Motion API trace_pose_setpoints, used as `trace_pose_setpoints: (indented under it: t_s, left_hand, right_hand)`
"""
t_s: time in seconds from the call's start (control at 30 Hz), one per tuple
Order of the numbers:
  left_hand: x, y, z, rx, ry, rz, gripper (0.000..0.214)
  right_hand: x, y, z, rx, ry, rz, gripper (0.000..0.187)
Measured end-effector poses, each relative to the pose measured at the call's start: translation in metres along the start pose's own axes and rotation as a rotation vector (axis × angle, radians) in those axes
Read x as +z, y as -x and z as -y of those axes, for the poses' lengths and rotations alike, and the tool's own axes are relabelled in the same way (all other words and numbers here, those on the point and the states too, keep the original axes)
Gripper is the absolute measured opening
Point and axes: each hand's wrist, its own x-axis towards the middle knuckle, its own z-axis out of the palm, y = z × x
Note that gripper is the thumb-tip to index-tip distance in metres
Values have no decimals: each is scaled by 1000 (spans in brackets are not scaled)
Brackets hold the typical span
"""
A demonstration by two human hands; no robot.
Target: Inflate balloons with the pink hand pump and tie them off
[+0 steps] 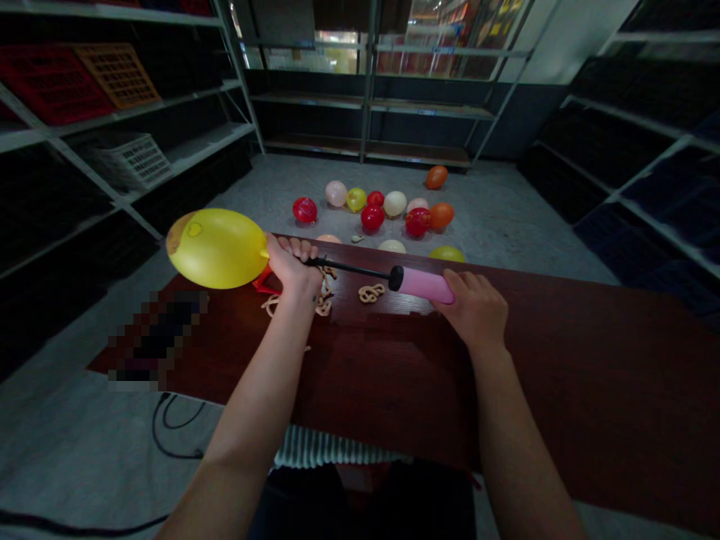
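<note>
My left hand (293,268) is closed around the neck of an inflated yellow balloon (217,248), holding it on the tip of a hand pump. The balloon sticks out to the left above the dark red table (562,375). The pump's thin black rod (352,269) runs right into a pink barrel (424,285). My right hand (475,307) grips the right end of that barrel. Several limp, uninflated balloons (370,293) lie on the table under the pump, with a red piece (264,281) beside my left hand.
Several inflated balloons (372,217), red, yellow, orange and pale, lie on the grey floor beyond the table. Metal shelving lines both sides and the back; crates (132,157) sit on the left shelves. A black cable (174,435) lies on the floor at left.
</note>
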Motion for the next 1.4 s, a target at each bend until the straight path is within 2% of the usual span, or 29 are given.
trace_pose_setpoints:
  t_s: [0.2,0.43,0.6,0.73,0.87,1.13,1.27,1.4]
  left_hand:
    - [2,6,6,-33,17,-18,64]
    - [12,44,34,-141,7,116,63]
    - [13,60,46,-162,11,117,60]
    - [12,54,41,-194,22,54,58]
    - [13,42,32,-155,35,30,57]
    - [5,12,4,-73,77,-63,54]
    - [6,7,-6,-63,81,-91,52]
    - [8,9,-7,-60,68,-97,53]
  right_hand:
    - [-1,1,3,-46,-26,35,39]
    - [-3,-3,37,-38,-101,151,37]
    - [-5,-5,50,-28,-165,149,40]
    - [-4,-6,46,-54,-160,99,41]
    - [-2,-7,41,-56,-147,87,42]
    - [-1,-5,9,-34,-37,46,38]
    - [-5,-5,2,4,-11,11,38]
    - [-7,-2,3,-3,-50,37,39]
